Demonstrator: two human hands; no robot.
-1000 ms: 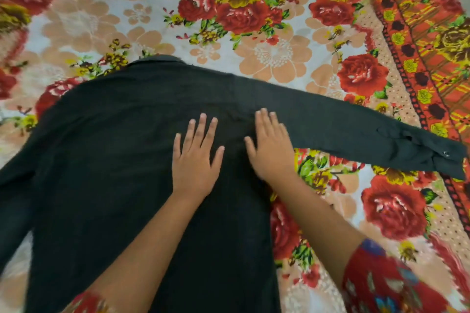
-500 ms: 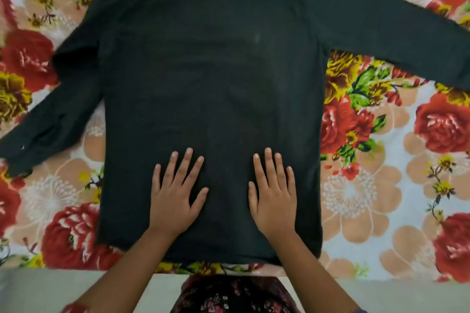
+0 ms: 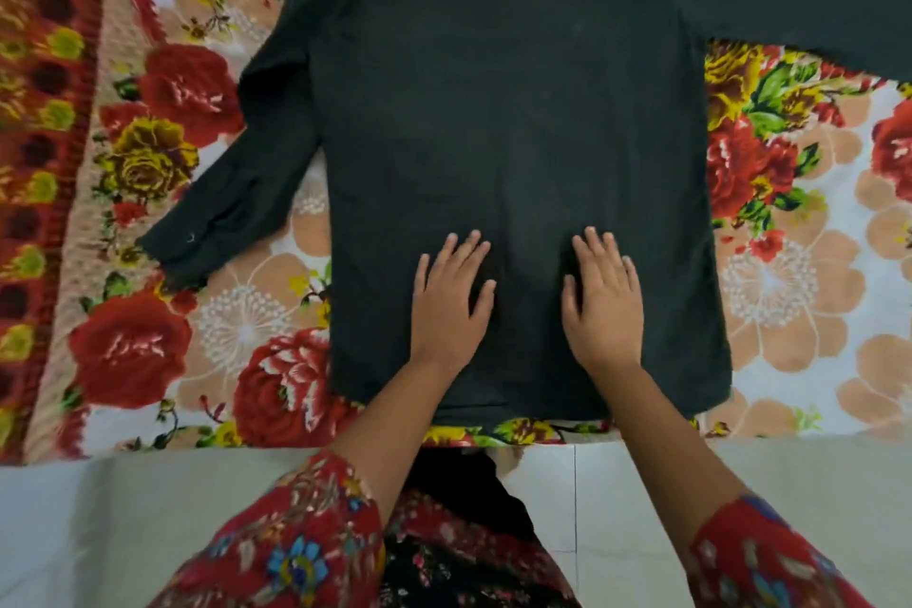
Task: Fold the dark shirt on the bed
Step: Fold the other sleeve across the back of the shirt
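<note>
The dark shirt (image 3: 518, 114) lies flat, back side up, on the floral bed sheet (image 3: 256, 326). Its hem runs near the bed's front edge and its collar end passes out of the top of the view. One sleeve (image 3: 232, 193) angles down to the left, its buttoned cuff on the sheet. The other sleeve (image 3: 814, 15) stretches out to the right past the frame edge. My left hand (image 3: 451, 299) and my right hand (image 3: 599, 296) press flat on the lower back of the shirt, fingers straight and spread, about a hand's width apart.
The sheet has a red and yellow patterned border (image 3: 34, 163) along the left. The bed's front edge (image 3: 148, 452) runs across below the hem, with pale tiled floor (image 3: 98, 533) beneath it. My red floral sleeves and clothing fill the bottom of the view.
Both hands have slid down the shirt's back from near the shoulders to just above the hem. The view tilted down, so the bed edge and floor now show.
</note>
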